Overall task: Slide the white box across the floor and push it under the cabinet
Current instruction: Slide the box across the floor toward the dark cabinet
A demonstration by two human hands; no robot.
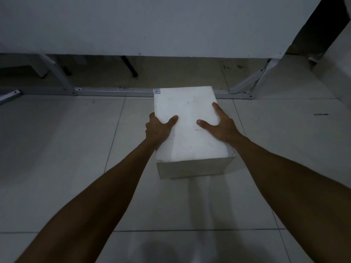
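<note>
A white box (pixel 188 133) rests on the tiled floor in the middle of the view, with a small label on its far left corner. My left hand (pixel 158 128) grips its left side, thumb on the lid. My right hand (pixel 220 123) grips the right side, thumb on the lid and fingers along the edge. The box's far end reaches the grey metal base rail (pixel 114 91) of the white cabinet (pixel 152 25), whose panel hangs above a dark gap.
Angled metal braces stand at the left (pixel 57 73) and right (pixel 254 78) of the cabinet's frame. A black leg (pixel 130 66) shows in the gap behind the rail. Pale floor tiles (pixel 57 149) spread on both sides of the box.
</note>
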